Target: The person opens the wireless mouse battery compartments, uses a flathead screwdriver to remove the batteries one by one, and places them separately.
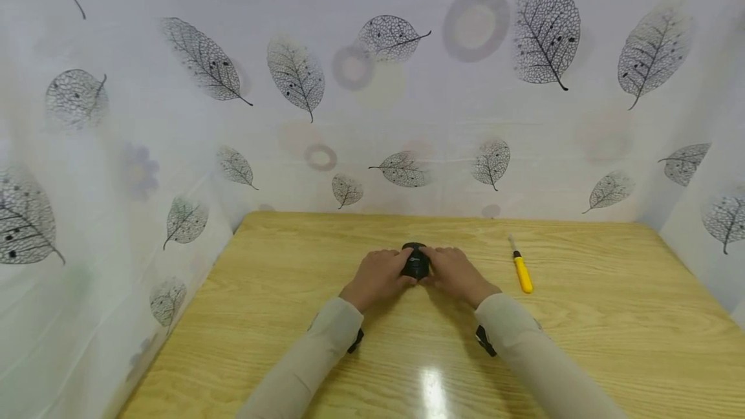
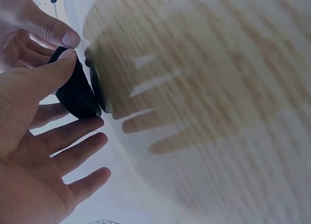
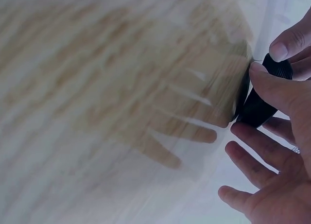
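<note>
A small black object (image 1: 416, 265) with a rounded top and a pale mark on it stands on the table between both hands. Its side looks finely ribbed in the wrist views, where its lower edge is right at the tabletop. My left hand (image 1: 378, 277) pinches it from the left between thumb and index finger. From the right, my right hand (image 1: 458, 273) pinches it the same way. The other fingers of each hand spread away from the black object (image 2: 80, 95), as both wrist views show. Its exact kind I cannot tell.
To the right of the hands lies a screwdriver (image 1: 523, 273) with a yellow handle, its shaft pointing to the back. The wood-grain table (image 1: 279, 290) is glossy and reflects the hands. A leaf-patterned curtain (image 1: 372, 108) borders it at the back and sides.
</note>
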Available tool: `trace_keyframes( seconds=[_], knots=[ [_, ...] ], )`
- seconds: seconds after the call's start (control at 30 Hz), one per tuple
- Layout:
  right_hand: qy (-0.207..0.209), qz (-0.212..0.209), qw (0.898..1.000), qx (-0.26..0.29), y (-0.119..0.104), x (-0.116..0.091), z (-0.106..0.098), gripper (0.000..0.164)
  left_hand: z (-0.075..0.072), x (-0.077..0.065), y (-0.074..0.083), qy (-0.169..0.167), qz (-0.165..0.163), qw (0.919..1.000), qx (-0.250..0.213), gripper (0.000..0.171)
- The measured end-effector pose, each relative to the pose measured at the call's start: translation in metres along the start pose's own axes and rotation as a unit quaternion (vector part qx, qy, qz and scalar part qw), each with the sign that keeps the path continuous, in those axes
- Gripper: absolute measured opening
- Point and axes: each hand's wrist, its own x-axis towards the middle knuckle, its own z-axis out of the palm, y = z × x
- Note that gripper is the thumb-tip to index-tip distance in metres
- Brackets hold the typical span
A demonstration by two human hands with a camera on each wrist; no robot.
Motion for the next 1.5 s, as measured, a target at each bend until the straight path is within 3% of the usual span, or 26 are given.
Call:
trace_keyframes(
  seconds=[0.17, 0.47, 0.77, 1.03, 1.3, 1.5],
  knots=[
    [-0.005, -0.001, 1.0, -0.001, 0.0, -0.003, -0.001, 0.062, 0.0, -0.003, 0.003, 0.002, 0.008, 1.0, 0.0, 0.066],
    [-0.003, -0.025, 1.0, 0.0, 0.001, -0.007, -0.004, 0.061, 0.007, -0.004, 0.003, 0.062, 0.039, 0.997, 0.026, 0.055],
    [0.004, -0.034, 0.999, 0.035, 0.007, -0.01, -0.006, 0.055, 0.0, -0.008, 0.008, 0.05, 0.042, 0.9978, 0.01, 0.057],
    [0.002, -0.046, 0.999, 0.027, 0.008, -0.013, -0.007, 0.051, -0.002, -0.01, 0.01, 0.043, 0.047, 0.9979, 0.014, 0.063],
    [0.004, -0.047, 0.998, 0.041, 0.01, -0.018, -0.006, 0.052, -0.001, -0.011, 0.011, 0.081, 0.055, 0.9952, 0.002, 0.052],
    [0.015, -0.06, 0.997, 0.045, 0.011, -0.021, -0.006, 0.053, -0.003, -0.013, 0.013, 0.09, 0.06, 0.9939, -0.019, 0.046]
  ],
)
